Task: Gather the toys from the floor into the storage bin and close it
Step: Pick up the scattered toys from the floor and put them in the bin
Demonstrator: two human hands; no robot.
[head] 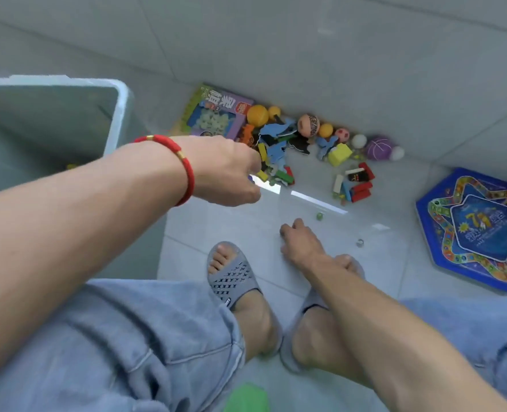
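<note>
— Two hands are out; what are the fingers doing?

— On the left hand [228, 171] the fingers curl under the palm at the near edge of the toy pile [279, 150]. Something small and blue-purple shows at the fingertips, but I cannot tell whether they grip it. The right hand [299, 242] is low over the floor [365, 93], its fingers bent with the tips on or just above the tile; whether it holds anything I cannot tell either.

— And the toys around them?

— A green marble [319, 216] lies just beyond the right fingers, a clear one [359, 242] to their right. Blocks and balls are heaped along the wall ahead, and a blue board [472, 230] is well to the right.

— The bin?

— The bin [118, 114] stands open on the left, beside the left forearm, which wears a red bracelet [183, 165].
</note>
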